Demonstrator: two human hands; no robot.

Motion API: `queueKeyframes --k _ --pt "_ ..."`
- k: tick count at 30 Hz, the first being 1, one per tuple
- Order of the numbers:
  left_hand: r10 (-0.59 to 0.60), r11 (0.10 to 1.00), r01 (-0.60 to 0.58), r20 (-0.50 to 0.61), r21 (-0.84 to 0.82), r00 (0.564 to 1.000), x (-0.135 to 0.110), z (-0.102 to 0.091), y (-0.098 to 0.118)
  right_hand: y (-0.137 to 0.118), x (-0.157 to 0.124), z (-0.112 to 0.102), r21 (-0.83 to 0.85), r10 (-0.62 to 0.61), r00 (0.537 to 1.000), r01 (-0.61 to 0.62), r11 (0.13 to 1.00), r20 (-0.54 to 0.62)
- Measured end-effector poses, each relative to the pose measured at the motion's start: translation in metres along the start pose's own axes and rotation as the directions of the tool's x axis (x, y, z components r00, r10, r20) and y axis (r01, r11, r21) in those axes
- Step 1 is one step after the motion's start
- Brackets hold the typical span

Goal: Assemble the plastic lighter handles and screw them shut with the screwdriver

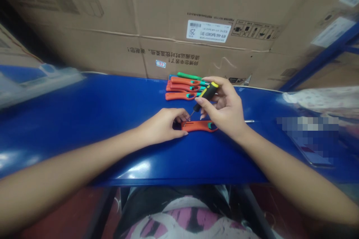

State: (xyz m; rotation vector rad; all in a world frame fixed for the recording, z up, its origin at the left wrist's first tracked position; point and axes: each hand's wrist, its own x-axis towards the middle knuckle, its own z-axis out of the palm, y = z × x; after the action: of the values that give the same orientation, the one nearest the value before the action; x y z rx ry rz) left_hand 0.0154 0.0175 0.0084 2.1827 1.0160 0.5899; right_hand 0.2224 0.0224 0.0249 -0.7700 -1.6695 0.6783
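My right hand point(228, 108) is closed around the black and yellow handle of a screwdriver point(206, 95), which leans with its thin shaft pointing down and left. Its tip meets the left end of an orange utility lighter point(196, 126) lying flat on the blue table. That same end is pinched between the thumb and fingers of my left hand point(171, 124). From under my right hand the lighter's metal nozzle point(249, 121) sticks out to the right. Beyond it, several more orange lighters point(179, 96) and a green one point(188, 76) lie together, partly covered by my right hand.
A large cardboard box point(157, 26) with upside-down print stands along the back of the blue table point(134, 101). On the right lie a flat phone-like object point(316, 153), partly blurred, and a whitish cloth or bag point(322, 97). Clear plastic point(47, 78) lies at the left.
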Motion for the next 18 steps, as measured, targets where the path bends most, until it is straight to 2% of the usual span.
queueKeyframes --k 10,18 --pt "0.028 0.999 -0.028 -0.007 0.017 1.000 0.0008 -0.0018 -0.0027 -0.0013 0.0009 0.0001 0.000 -0.008 1.000 0.008 1.000 -0.005" --pt "0.005 1.000 -0.005 -0.061 0.000 0.998 0.0020 -0.0054 -0.0013 -0.0049 0.0051 -0.0039 -0.060 -0.046 0.995 0.041 0.997 -0.088"
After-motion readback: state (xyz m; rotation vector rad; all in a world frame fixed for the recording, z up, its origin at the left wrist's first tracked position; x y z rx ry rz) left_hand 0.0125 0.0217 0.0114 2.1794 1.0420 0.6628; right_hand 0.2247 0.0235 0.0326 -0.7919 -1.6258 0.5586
